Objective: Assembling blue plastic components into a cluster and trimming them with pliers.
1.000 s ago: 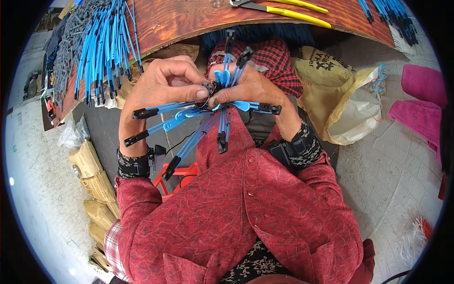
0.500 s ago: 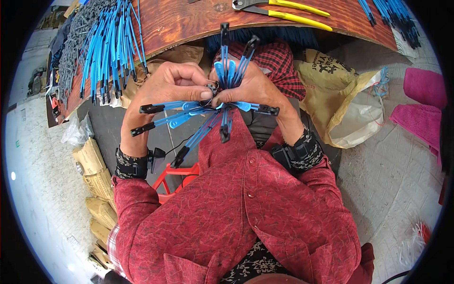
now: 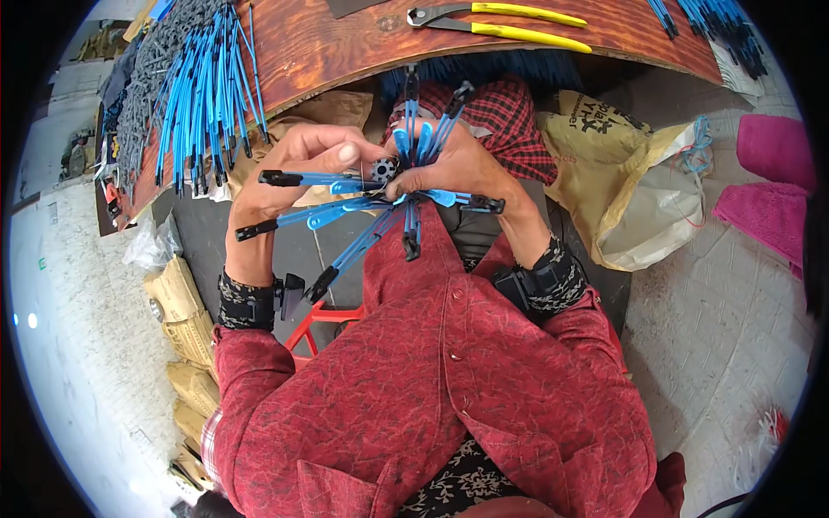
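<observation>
Before my chest is a star-shaped bundle of blue rods (image 3: 356,249) with black clip-like tips and light-blue flat tabs. My right hand (image 3: 462,164) grips it near the centre, thumb across the rods and fingers mostly hidden behind. At its middle sits a small dark notched round hub (image 3: 384,169), facing up. My left hand (image 3: 313,155) curls around the hub's left side; its thumb is lifted off the face, while the index fingertip touches the hub's upper edge. What the other left fingers press on is hidden.
The wooden table (image 3: 319,60) bears yellow-handled pincers (image 3: 509,26) and, at left, a pile of blue rods (image 3: 203,95) beside grey parts (image 3: 142,95). An open sack (image 3: 643,207) and pink cloths (image 3: 764,216) are at right. Below my left arm is a red stool (image 3: 315,324).
My left thumb has drawn back from the hub, leaving its notched face in view. The rod bundle stays in my right hand, almost unmoved.
</observation>
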